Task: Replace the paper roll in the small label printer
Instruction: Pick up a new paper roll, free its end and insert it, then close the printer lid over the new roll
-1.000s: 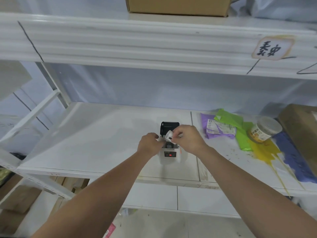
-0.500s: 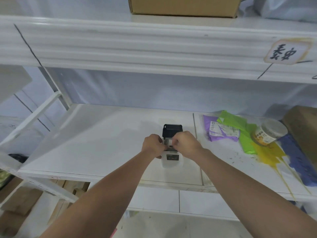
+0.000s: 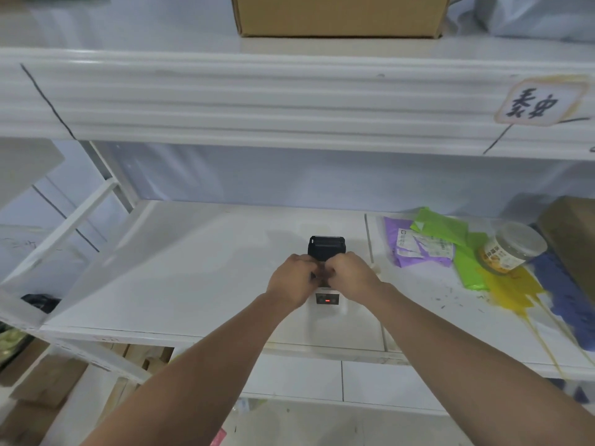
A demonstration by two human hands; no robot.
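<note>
A small white label printer (image 3: pixel 327 305) stands on the white shelf (image 3: pixel 193 284), a red light showing on its front. Its black lid (image 3: pixel 326 247) is flipped up at the back. My left hand (image 3: pixel 291 281) grips the printer's left side at the paper compartment. My right hand (image 3: pixel 352 273) is curled over the compartment from the right, fingertips meeting the left hand's. The paper roll is hidden under my fingers.
To the right lie purple (image 3: pixel 418 249), green (image 3: pixel 463 249), yellow and blue bags, with a clear jar (image 3: pixel 510 249) on them and a brown box (image 3: pixel 573 233) behind. The upper shelf's edge (image 3: pixel 289 101) hangs overhead, a cardboard box (image 3: pixel 338 14) on top.
One second ago my right hand held the white paper roll above the printer. It has come down into the compartment, and both hands have closed together over it.
</note>
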